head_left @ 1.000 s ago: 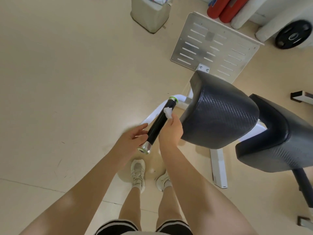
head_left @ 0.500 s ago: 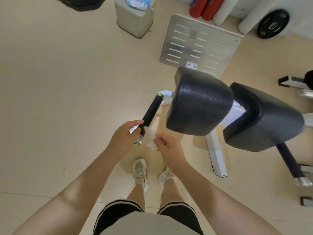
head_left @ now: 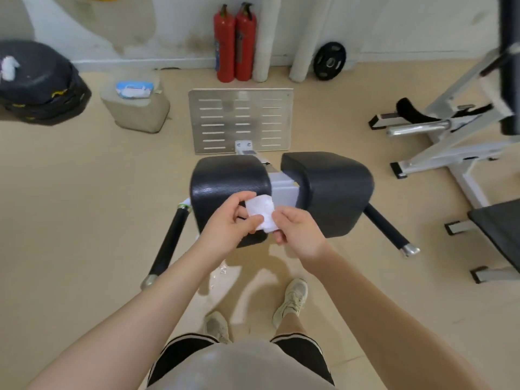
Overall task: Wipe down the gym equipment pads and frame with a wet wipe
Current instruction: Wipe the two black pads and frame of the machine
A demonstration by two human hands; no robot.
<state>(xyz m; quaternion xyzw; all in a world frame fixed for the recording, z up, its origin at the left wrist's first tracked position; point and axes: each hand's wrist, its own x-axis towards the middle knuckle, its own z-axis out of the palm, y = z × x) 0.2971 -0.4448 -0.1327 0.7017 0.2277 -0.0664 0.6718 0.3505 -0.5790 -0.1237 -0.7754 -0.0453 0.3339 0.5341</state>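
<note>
A white wet wipe [head_left: 261,211] is held between both hands in front of the machine's two black pads. My left hand [head_left: 228,224] pinches its left edge with thumb and fingers. My right hand [head_left: 298,229] grips its right and lower edge. The left pad [head_left: 225,178] lies right behind the hands, the right pad [head_left: 334,187] beside it, with a white frame block [head_left: 283,191] between them. A black handle [head_left: 171,240] slants down at the left, a second handle [head_left: 387,229] at the right. The steel footplate [head_left: 242,119] lies behind the pads.
A pack of wipes [head_left: 134,90] lies on a beige block [head_left: 138,114] at back left. Black weight plates [head_left: 36,83] are stacked far left. Two red extinguishers [head_left: 235,43] stand by the wall. A white bench frame [head_left: 455,142] fills the right side.
Both hands left the left handle and rose in front of the left pad, now stretching the wipe between them. The camera has swung to face the machine head-on.
</note>
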